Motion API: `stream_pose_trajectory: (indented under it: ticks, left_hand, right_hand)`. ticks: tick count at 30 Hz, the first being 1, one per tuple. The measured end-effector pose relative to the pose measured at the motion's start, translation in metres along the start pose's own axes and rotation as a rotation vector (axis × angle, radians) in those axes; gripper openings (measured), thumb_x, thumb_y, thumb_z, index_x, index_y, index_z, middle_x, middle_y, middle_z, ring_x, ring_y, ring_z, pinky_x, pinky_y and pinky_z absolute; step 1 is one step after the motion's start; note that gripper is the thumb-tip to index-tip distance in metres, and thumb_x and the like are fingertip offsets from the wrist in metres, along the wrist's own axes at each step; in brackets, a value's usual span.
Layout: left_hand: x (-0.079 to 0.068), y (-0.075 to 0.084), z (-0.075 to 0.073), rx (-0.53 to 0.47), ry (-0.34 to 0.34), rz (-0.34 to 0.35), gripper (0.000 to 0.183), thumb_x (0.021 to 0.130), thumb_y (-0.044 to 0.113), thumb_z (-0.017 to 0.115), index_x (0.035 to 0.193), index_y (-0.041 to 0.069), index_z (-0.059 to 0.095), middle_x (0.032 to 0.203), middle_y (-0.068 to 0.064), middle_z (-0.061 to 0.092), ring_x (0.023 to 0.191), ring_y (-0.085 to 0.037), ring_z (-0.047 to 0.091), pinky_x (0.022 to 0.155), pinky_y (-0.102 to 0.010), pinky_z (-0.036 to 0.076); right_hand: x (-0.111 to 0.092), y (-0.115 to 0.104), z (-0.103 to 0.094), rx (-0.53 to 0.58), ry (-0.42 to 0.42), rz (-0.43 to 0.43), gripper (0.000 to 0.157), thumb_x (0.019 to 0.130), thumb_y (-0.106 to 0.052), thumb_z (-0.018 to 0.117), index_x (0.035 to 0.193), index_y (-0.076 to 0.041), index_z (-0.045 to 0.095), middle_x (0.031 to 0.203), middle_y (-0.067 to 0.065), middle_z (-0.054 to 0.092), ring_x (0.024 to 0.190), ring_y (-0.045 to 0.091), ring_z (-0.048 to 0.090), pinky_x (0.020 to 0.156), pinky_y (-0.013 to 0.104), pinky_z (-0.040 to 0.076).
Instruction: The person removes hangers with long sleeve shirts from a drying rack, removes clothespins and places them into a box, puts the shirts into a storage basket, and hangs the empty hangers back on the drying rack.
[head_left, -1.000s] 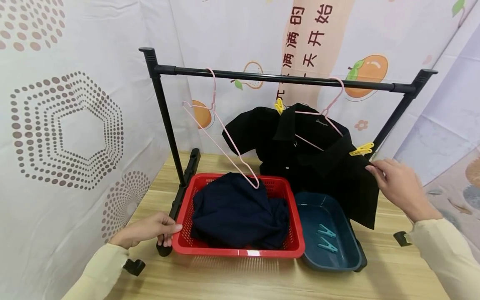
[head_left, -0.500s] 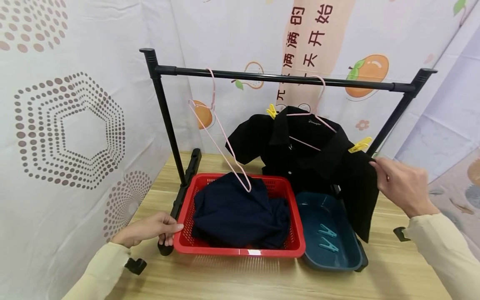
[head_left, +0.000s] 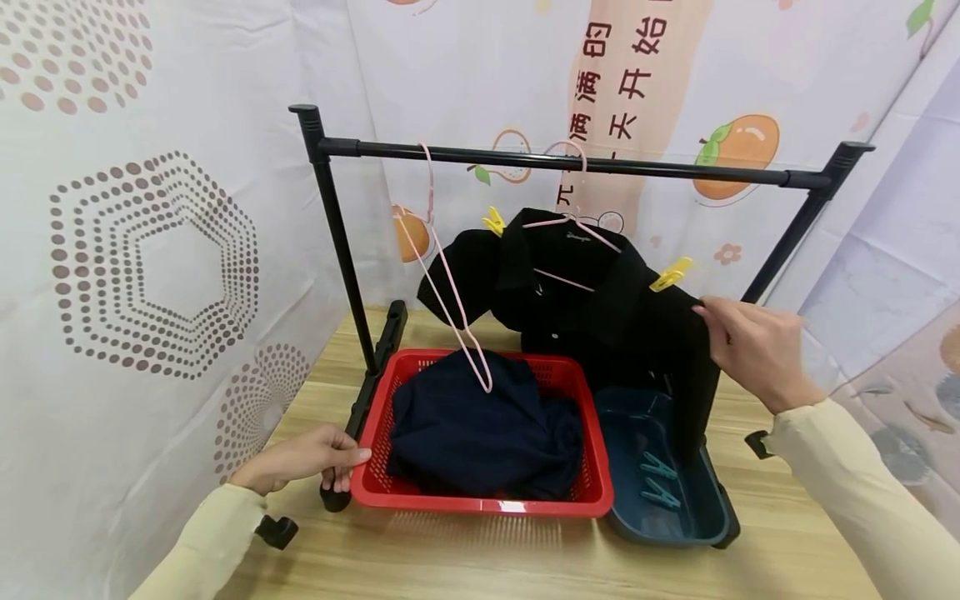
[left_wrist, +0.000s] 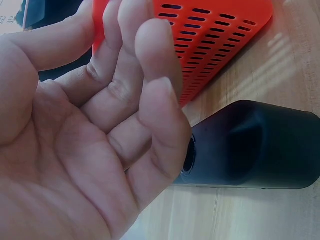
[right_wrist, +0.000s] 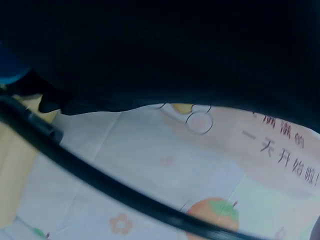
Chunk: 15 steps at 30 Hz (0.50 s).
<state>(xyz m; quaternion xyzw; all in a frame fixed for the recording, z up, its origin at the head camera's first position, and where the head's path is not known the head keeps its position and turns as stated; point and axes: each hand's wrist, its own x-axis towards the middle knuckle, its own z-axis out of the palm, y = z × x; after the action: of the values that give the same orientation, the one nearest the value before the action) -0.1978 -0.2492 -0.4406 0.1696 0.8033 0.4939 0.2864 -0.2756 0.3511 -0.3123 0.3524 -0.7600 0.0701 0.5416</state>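
A black short-sleeved shirt [head_left: 562, 325] hangs on a pink hanger [head_left: 564, 281] from the rack's black rail [head_left: 480, 156]. Two yellow clothespins [head_left: 671, 273] sit at its shoulders. My right hand [head_left: 757, 346] pinches the shirt's sleeve at the right between thumb and fingers. In the right wrist view, dark cloth [right_wrist: 175, 55] fills the upper part. My left hand [head_left: 318, 460] holds the left rim of a red basket [head_left: 480, 504], thumb on top, and the left wrist view shows its curled fingers [left_wrist: 160, 55] at the basket. Inside the basket lies a bunched navy garment [head_left: 480, 425].
An unloaded pink hanger [head_left: 453, 283] dangles from the rail over the basket. Right of the basket stands a blue tray [head_left: 667, 537] with teal clothespins [head_left: 660, 494]; the shirt sleeve hangs into its area. Rack feet [head_left: 277, 532] stick out on the wooden table.
My right hand has drawn the shirt and its hanger leftward along the rail, toward the other hanger. The unloaded hanger has swung. My left hand stays on the basket rim.
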Motion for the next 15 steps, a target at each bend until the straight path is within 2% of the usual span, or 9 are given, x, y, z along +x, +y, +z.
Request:
stream_pose_trajectory:
  ticks: [4, 9, 15]
  left_hand:
    - [0.001, 0.001, 0.001, -0.002, -0.003, 0.004, 0.044, 0.106, 0.029, 0.059, 0.08, -0.005, 0.067, 0.07, -0.01, 0.067, 0.061, -0.017, 0.061, 0.057, -0.031, 0.053]
    - [0.002, 0.003, 0.003, -0.006, -0.005, 0.002, 0.044, 0.106, 0.029, 0.06, 0.079, -0.004, 0.067, 0.07, -0.01, 0.068, 0.062, -0.016, 0.062, 0.057, -0.031, 0.053]
    - [-0.002, 0.004, 0.003, 0.013, 0.01, -0.006, 0.043, 0.107, 0.029, 0.058, 0.078, -0.002, 0.068, 0.069, -0.009, 0.067, 0.061, -0.016, 0.061, 0.057, -0.031, 0.053]
  right_hand:
    - [0.007, -0.003, 0.006, 0.03, 0.022, 0.014, 0.034, 0.105, -0.023, 0.054, 0.092, 0.002, 0.072, 0.074, 0.017, 0.071, 0.047, 0.031, 0.06, 0.039, 0.049, 0.042]
    - [0.011, -0.007, 0.007, 0.046, 0.103, 0.07, 0.039, 0.106, -0.027, 0.054, 0.094, 0.004, 0.073, 0.079, 0.018, 0.072, 0.048, 0.034, 0.061, 0.041, 0.052, 0.042]
    - [0.02, -0.018, 0.005, 0.084, 0.195, 0.128, 0.045, 0.107, -0.034, 0.055, 0.095, 0.004, 0.075, 0.072, 0.016, 0.068, 0.042, 0.029, 0.05, 0.045, 0.048, 0.037]
